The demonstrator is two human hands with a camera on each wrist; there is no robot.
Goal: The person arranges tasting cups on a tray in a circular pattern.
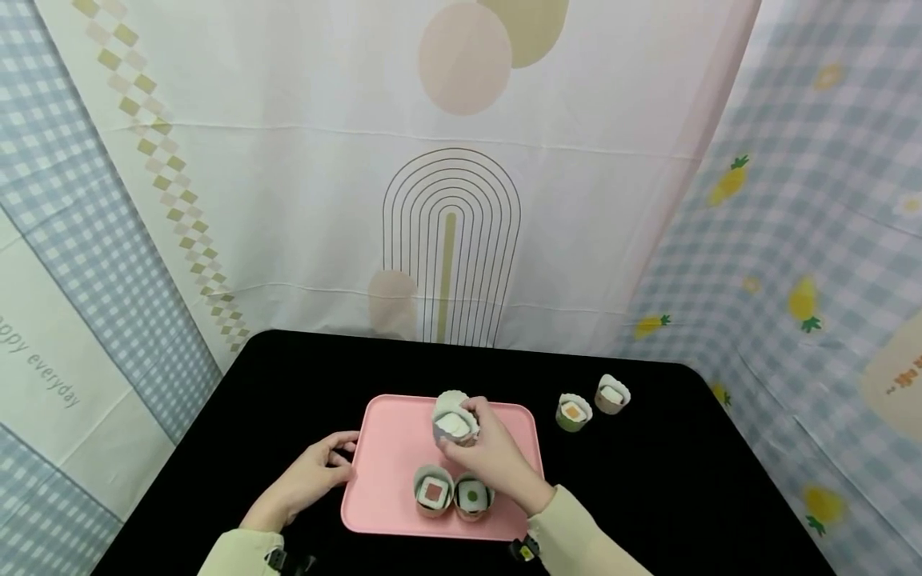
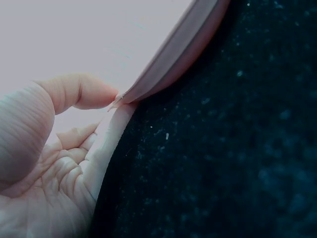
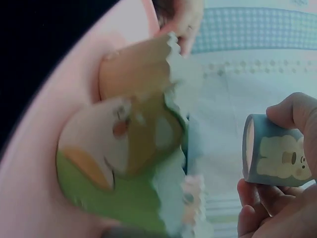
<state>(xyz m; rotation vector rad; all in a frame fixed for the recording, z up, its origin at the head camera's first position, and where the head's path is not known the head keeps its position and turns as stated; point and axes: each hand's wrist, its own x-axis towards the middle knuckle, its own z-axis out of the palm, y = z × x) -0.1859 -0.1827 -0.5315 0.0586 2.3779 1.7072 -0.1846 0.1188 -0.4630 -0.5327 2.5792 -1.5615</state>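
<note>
My right hand (image 1: 497,460) grips a blue-grey paper cup (image 3: 275,151) printed with a white bear, over the back part of the pink tray (image 1: 382,480). A white piece shows inside its scalloped rim in the head view. My left hand (image 1: 306,476) pinches the tray's left edge, thumb and finger meeting at the rim in the left wrist view. Near the tray's front stand two paper cups side by side. The left cup (image 1: 433,504) bears a white square roll with a red centre; the right cup (image 1: 473,512) has a roll with a green centre.
On the black table (image 1: 302,384), right of the tray, stand two more paper cups: a green cup (image 1: 569,422) with an orange-centred roll and a tan cup (image 1: 611,406) with a white piece. A patterned curtain (image 1: 324,200) hangs behind the table.
</note>
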